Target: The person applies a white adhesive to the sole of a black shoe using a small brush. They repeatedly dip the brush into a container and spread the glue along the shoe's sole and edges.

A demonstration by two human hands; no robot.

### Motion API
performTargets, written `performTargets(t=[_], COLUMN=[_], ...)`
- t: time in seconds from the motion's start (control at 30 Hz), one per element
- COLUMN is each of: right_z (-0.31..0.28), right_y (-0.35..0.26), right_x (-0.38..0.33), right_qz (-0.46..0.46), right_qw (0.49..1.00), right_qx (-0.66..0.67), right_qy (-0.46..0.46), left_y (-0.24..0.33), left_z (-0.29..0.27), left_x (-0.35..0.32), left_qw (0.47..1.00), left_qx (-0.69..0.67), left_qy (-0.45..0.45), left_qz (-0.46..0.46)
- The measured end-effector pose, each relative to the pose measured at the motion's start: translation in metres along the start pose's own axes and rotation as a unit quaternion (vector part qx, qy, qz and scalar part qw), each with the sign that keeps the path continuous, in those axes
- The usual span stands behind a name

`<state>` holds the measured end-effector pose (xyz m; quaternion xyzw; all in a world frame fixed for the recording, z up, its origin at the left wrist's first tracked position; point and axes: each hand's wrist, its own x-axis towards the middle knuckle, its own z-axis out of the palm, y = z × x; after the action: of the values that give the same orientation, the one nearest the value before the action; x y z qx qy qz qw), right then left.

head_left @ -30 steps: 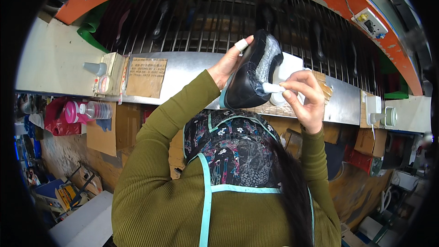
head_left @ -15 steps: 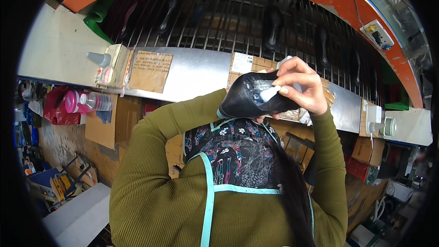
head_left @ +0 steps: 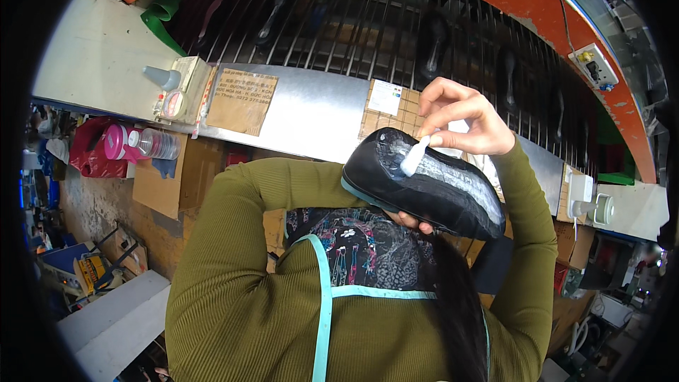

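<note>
A black shoe [head_left: 431,198] is held bottom up in front of my chest, with a pale, wet-looking coating along the middle of its underside. From below, my left hand [head_left: 410,221] grips it; only a few fingertips show past its near edge, and the rest is hidden by the shoe. Above the heel end, my right hand [head_left: 467,119] pinches a small white brush [head_left: 415,157] between thumb and fingers. The brush's white head touches the coated underside.
A metal ledge [head_left: 311,110] runs across in front of me, carrying pieces of cardboard [head_left: 240,101]. Beyond it, a rack of metal rods [head_left: 346,21] bears several dark shoes [head_left: 433,42]. Grey-nozzled containers [head_left: 163,78] stand left; a plastic bottle [head_left: 157,144] lies further left.
The shoe has turned and tilted, so its whole underside now shows. My right hand has lifted slightly right and the brush now stands more upright on the heel end.
</note>
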<state>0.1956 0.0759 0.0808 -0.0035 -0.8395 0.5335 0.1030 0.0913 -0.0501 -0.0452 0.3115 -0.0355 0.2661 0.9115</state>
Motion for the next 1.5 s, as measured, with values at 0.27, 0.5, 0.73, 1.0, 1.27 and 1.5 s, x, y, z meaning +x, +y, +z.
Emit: performTargets(t=[0.27,0.5,0.73,1.0,1.27,1.5], right_z=[-0.001,0.001,-0.015,0.068,0.152,0.082], right_y=[0.004,0.003,-0.009,-0.015,-0.022,0.010], right_x=[-0.001,0.002,-0.035,-0.069,-0.068,-0.047], right_qz=[-0.035,-0.028,-0.007,0.116,0.088,0.140], right_qw=[0.999,0.999,0.995,0.702,0.819,0.716], right_qx=[-0.027,-0.039,-0.097,-0.512,-0.363,-0.395], right_qy=[-0.011,0.025,0.025,0.482,0.435,0.559], left_y=[-0.007,-0.010,-0.005,0.065,0.084,0.069], left_z=[0.003,0.002,-0.002,-0.027,-0.040,-0.031], left_x=[0.006,0.007,0.005,-0.030,-0.036,-0.026], left_qw=[1.000,0.999,0.997,0.961,0.915,0.891], left_qx=[-0.020,-0.034,-0.069,-0.143,0.074,0.169], left_qy=[-0.007,-0.010,-0.007,0.164,0.327,0.349], left_qz=[-0.010,-0.019,-0.017,0.173,0.225,0.235])
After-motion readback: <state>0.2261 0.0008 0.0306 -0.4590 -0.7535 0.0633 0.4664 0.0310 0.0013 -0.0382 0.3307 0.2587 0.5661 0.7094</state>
